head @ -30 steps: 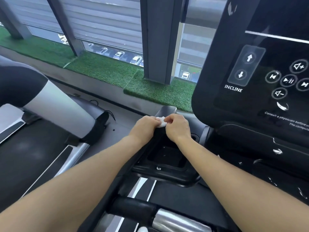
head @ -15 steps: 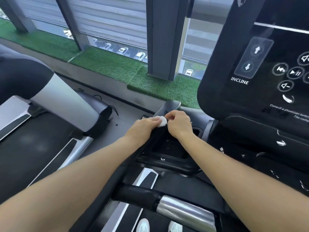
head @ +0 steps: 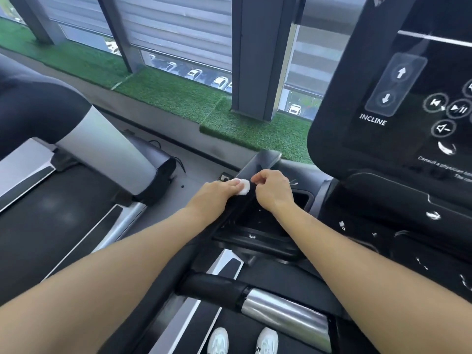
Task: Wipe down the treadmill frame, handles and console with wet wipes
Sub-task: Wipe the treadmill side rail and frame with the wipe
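The right hand [head: 274, 190], fingers curled, had let go of the wipe [head: 243, 186]; the left hand [head: 217, 194] alone pinched it (at nine o'clock of the right), ready for the rail [head: 258, 166].

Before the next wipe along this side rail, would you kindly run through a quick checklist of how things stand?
1. Wet wipe in hand: ok, the left hand pinches it, wadded small.
2. Wipe on the side rail: cannot tell whether it touches.
3. Right hand free: cannot tell, fingers curled beside the wipe.
4. Tray beside the rail cleaned: not ok, white flecks lie in it.
5. Console within reach: ok, just to the right.
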A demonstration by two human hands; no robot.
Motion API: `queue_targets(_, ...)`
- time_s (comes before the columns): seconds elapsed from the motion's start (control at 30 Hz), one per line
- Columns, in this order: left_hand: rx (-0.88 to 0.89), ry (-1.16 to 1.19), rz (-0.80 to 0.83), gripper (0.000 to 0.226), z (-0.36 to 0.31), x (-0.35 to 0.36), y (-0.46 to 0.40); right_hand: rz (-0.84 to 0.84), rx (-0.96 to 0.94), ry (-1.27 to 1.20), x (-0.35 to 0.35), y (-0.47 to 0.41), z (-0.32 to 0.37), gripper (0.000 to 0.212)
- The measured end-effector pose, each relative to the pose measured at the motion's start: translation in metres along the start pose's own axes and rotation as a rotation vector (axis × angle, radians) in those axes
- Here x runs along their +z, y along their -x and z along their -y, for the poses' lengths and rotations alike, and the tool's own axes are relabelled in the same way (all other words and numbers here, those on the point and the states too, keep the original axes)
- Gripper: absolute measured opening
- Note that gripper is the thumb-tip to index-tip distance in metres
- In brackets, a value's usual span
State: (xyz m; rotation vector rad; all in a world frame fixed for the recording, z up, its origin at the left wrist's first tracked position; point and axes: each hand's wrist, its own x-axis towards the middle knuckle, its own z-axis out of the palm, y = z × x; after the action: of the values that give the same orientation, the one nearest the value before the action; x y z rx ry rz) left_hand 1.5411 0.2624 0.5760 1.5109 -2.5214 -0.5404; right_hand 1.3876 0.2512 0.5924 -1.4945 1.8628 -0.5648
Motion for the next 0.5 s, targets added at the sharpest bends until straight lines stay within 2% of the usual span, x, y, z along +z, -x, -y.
queue_targets(0.1,-0.013,-0.025,-0.008,0.062,0.005,0.004,0.010,0.000,-0.008,0.031,0.000,-0.002,0.000,0.032)
queue_targets(0.2,0.006,-0.041,0.059,0.062,0.013,0.008,0.042,0.019,-0.025,0.038,0.004,-0.001,0.005,0.036)
queue_targets(0.3,0.028,-0.023,0.038,0.065,0.012,0.005,0.053,0.037,-0.049,0.044,0.009,0.004,0.010,0.037)
queue_targets(0.5,0.029,0.005,-0.018,0.053,0.007,0.014,0.005,0.030,-0.064,0.075,0.009,0.010,0.006,0.025)
